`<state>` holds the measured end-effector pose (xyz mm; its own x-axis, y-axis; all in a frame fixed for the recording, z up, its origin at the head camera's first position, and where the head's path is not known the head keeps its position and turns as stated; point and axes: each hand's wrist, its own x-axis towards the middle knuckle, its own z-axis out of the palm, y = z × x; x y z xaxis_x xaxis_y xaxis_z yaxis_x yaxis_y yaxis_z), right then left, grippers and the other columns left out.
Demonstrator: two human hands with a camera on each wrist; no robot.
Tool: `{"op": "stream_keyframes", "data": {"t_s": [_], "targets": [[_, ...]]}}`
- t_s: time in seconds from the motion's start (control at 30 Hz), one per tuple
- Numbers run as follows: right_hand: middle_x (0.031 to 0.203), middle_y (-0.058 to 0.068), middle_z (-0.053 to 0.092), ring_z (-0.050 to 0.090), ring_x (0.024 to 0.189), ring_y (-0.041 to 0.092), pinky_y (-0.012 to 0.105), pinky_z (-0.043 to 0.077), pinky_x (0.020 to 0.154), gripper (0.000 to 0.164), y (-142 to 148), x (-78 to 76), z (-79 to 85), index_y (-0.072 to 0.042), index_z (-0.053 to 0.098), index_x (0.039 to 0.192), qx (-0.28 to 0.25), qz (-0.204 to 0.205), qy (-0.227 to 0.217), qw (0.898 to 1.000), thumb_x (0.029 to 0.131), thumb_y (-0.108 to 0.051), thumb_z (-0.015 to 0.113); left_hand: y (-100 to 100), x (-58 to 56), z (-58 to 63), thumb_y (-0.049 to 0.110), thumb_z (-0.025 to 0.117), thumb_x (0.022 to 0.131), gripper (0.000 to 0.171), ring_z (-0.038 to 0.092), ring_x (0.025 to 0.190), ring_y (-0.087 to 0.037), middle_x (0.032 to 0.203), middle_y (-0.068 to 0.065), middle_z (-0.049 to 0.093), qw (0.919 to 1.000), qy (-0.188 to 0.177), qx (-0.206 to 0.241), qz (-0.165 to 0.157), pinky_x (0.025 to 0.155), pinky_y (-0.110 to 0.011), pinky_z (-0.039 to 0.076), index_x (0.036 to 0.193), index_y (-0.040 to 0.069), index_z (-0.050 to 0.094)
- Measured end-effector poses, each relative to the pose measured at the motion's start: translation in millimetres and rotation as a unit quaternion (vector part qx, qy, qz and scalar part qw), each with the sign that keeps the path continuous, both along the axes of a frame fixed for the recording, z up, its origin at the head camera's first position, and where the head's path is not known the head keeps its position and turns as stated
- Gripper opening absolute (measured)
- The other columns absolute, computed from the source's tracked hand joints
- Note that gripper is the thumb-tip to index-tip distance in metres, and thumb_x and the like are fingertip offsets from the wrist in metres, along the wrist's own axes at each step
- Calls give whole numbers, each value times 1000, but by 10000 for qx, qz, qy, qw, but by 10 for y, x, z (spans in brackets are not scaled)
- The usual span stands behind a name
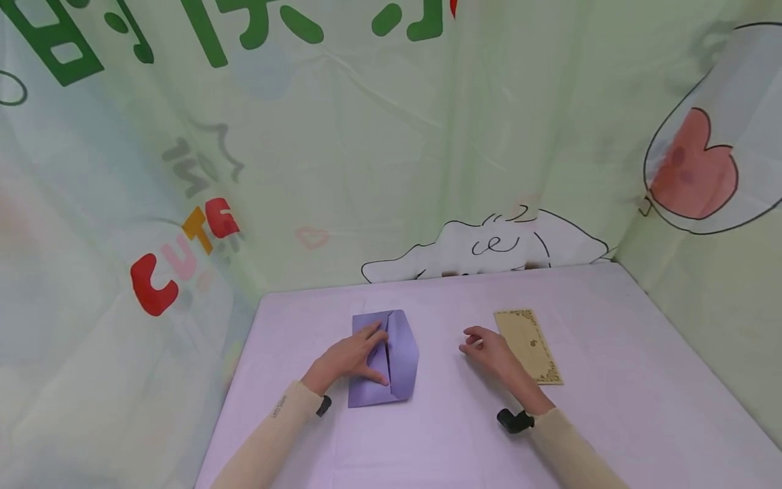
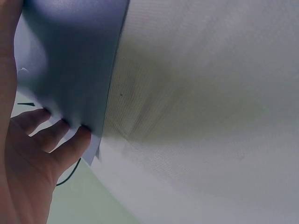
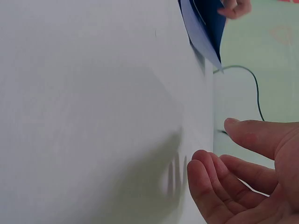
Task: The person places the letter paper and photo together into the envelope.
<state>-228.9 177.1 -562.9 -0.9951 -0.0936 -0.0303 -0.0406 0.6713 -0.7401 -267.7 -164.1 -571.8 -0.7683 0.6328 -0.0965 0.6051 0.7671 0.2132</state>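
Note:
A purple envelope [image 1: 404, 360] lies on the table left of the middle, its pointed flap folded out to the right. My left hand [image 1: 349, 354] rests on it with fingers and thumb spread; in the left wrist view, fingertips [image 2: 83, 135] press against the envelope [image 2: 74, 60]. Farther right, my right hand [image 1: 493, 354] hovers with loosely bent fingers and nothing in them, as the right wrist view also shows. Just beyond that hand lies a gold card [image 1: 533, 336] with dark ornamental corners, its lower left side partly covered by the hand and wrist.
A pale lilac cloth covers the table [image 1: 427, 441]. Behind it and along both sides hangs a light green printed curtain [image 1: 366, 170] that meets the table's far edge. Black straps with small devices sit on both wrists.

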Motion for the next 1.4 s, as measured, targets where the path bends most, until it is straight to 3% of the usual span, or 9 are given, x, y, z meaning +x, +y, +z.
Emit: {"op": "stream_keyframes", "data": {"t_s": [0.17, 0.4, 0.6, 0.8, 1.0, 1.2, 1.4], "targets": [[109, 17, 67, 65, 95, 27, 37, 55, 79, 44, 230, 20, 3, 4, 58, 130, 19, -200, -74, 9998, 95, -19, 69, -43, 23, 18, 73, 76, 69, 89, 46, 141, -35, 164, -19, 27, 10000, -28, 6, 51, 106, -46, 48, 136, 25, 45], [119, 27, 64, 63, 109, 42, 50, 54, 88, 47, 606, 70, 34, 9, 53, 134, 100, -465, 116, 9988, 99, -21, 63, -52, 18, 8, 74, 75, 70, 90, 47, 140, -36, 163, -20, 27, 10000, -1, 23, -15, 105, -46, 49, 138, 24, 44], [124, 33, 59, 61, 108, 44, 54, 52, 87, 52, 851, 94, 1, 12, 52, 134, 495, -858, 194, 9949, 100, -26, 61, -50, 16, 2, 74, 75, 70, 91, 46, 142, -35, 164, -19, 27, 10000, -29, -18, 23, 106, -45, 49, 139, 25, 44], [121, 41, 52, 57, 95, 44, 50, 52, 71, 61, 918, 91, -27, 18, 49, 133, 1118, -1076, 45, 9879, 98, -31, 61, -50, 7, -16, 75, 75, 69, 92, 47, 141, -35, 163, -19, 28, 10000, -23, -8, 42, 106, -46, 49, 139, 24, 44], [126, 47, 41, 44, 111, 65, 64, 47, 77, 58, 900, 120, -23, 20, 50, 124, 1561, -1195, 124, 9804, 97, -29, 61, -25, -5, -32, 75, 75, 69, 90, 47, 140, -35, 163, -19, 28, 10000, 4, 25, -13, 105, -45, 49, 138, 25, 44], [121, 46, 39, 39, 107, 63, 65, 40, 80, 49, 961, 120, -42, 18, 51, 106, 1748, -1490, 12, 9733, 97, -30, 59, 3, 2, -8, 76, 74, 69, 92, 46, 141, -35, 164, -17, 26, 9999, -128, -14, 63, 106, -46, 49, 140, 26, 43], [108, 41, 40, 41, 99, 56, 58, 41, 74, 47, 1045, 95, -60, 16, 49, 101, 1800, -1364, -291, 9737, 97, -30, 59, 6, -2, 3, 76, 74, 70, 92, 46, 142, -35, 165, -17, 25, 9999, -131, -35, 65, 106, -46, 49, 140, 27, 42]]}}
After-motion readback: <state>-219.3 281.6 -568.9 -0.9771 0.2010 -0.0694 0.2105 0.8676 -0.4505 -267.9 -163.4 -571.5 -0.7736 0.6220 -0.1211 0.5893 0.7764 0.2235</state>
